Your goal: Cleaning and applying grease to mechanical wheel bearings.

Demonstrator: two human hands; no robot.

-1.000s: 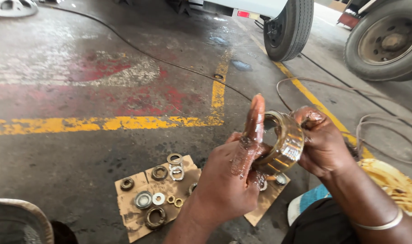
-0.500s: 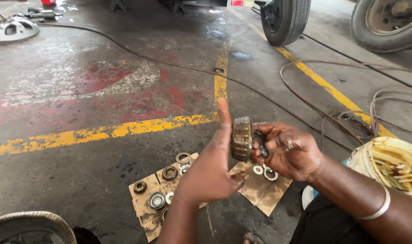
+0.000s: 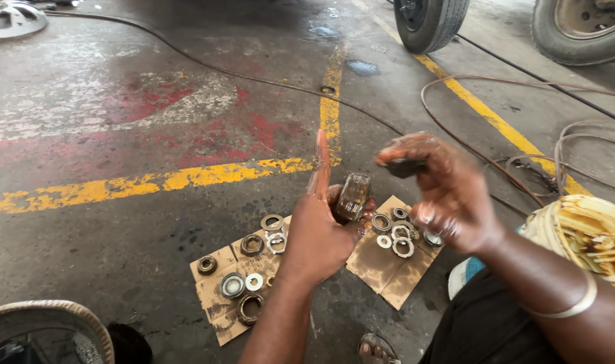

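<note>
My left hand [image 3: 317, 232] holds a greasy brass-coloured bearing ring [image 3: 353, 195] edge-on in its palm, forefinger pointing straight up. My right hand [image 3: 442, 192] is raised just right of the ring, apart from it, smeared with dark grease; its fingertips pinch a dark lump of grease [image 3: 405, 165]. Below both hands lie two pieces of brown cardboard [image 3: 382, 269] on the concrete floor, carrying several metal rings, washers and bearings [image 3: 253, 245].
A yellow painted line [image 3: 152, 183] crosses the floor. Cables and hoses [image 3: 456, 135] trail from the right. Two vehicle tyres [image 3: 429, 23] stand at the top right. A yellow-white bucket [image 3: 591, 232] sits at the right, a round fan guard [image 3: 44, 330] at bottom left.
My right hand has let go of the bearing ring and lifted away to the right. The left hand alone keeps the ring, now lower over the cardboard.
</note>
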